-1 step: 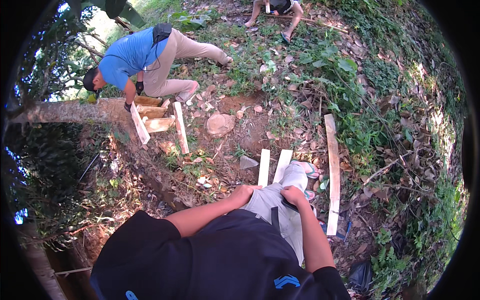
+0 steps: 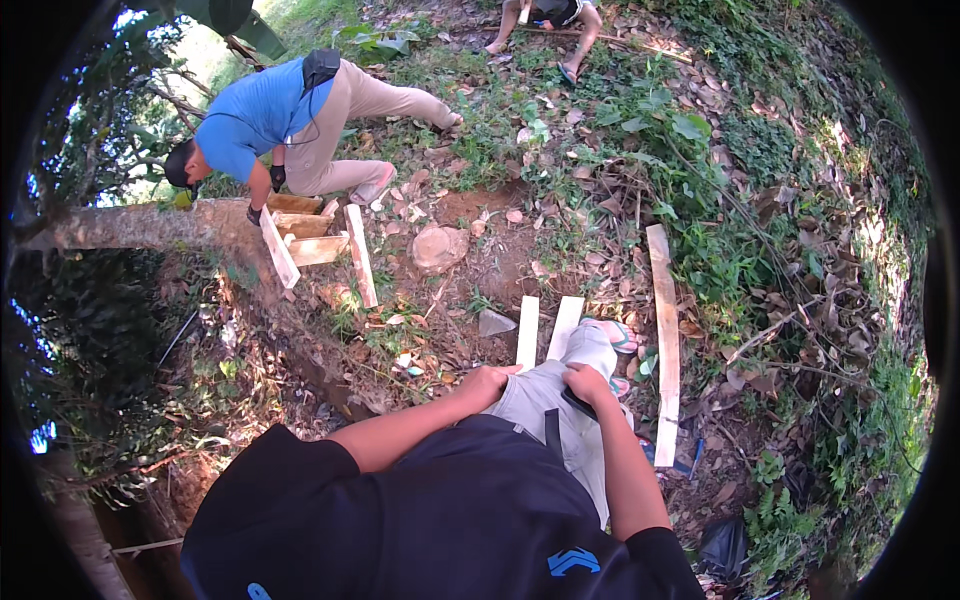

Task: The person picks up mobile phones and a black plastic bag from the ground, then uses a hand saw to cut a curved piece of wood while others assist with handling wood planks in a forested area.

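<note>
My left hand rests at my lap on the light grey trousers, its fingers mostly hidden from view. Beyond it, two pale boards stick out past my leg. My right hand lies on the other thigh with its fingers curled. A dark, flat, phone-like object shows under that hand, which seems to grip it. Near my sandalled foot, a long pale plank lies on the ground to the right.
At the far left, a person in blue bends over a small wooden frame beside a tree trunk. A cut stump and a grey stone lie ahead. Another person's legs show at the top. A black bag sits lower right.
The view has shifted very slightly. Both my hands stay at my lap, and the person in blue keeps the same bent pose.
</note>
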`<state>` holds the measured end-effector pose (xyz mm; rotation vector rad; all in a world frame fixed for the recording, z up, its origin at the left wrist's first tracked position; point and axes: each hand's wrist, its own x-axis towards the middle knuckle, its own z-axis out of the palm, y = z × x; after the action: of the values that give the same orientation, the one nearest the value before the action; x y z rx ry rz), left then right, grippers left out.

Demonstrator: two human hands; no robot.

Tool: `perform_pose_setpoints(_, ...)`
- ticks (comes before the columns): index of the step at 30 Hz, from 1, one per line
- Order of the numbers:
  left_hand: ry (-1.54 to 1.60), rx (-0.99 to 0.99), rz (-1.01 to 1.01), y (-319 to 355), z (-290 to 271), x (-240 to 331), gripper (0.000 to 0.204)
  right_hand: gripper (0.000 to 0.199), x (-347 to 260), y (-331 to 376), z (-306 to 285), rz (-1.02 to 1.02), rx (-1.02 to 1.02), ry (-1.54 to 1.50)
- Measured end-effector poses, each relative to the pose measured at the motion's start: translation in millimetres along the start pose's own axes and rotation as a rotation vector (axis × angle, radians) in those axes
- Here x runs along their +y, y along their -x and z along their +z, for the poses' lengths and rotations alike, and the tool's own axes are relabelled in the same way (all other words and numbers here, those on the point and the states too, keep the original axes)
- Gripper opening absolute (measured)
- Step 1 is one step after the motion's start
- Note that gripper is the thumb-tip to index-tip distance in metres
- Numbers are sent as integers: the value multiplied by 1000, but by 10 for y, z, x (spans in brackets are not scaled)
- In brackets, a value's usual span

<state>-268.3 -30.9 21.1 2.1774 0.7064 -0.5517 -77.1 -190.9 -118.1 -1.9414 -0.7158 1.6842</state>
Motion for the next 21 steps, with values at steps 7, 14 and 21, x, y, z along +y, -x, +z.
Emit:
perform_pose_setpoints(7,237,69,-67,510,-470,202,39,53,472,179,-448,203,307,-101)
perform_pose_setpoints(14,47,170,-224,470,-1380,363,26,45,1317,1252,-1199,305,508,-678)
perform_pose_setpoints(21,195,329,5,-257,-1680,305,26,29,1280,2722,-1332,231,969,-1036)
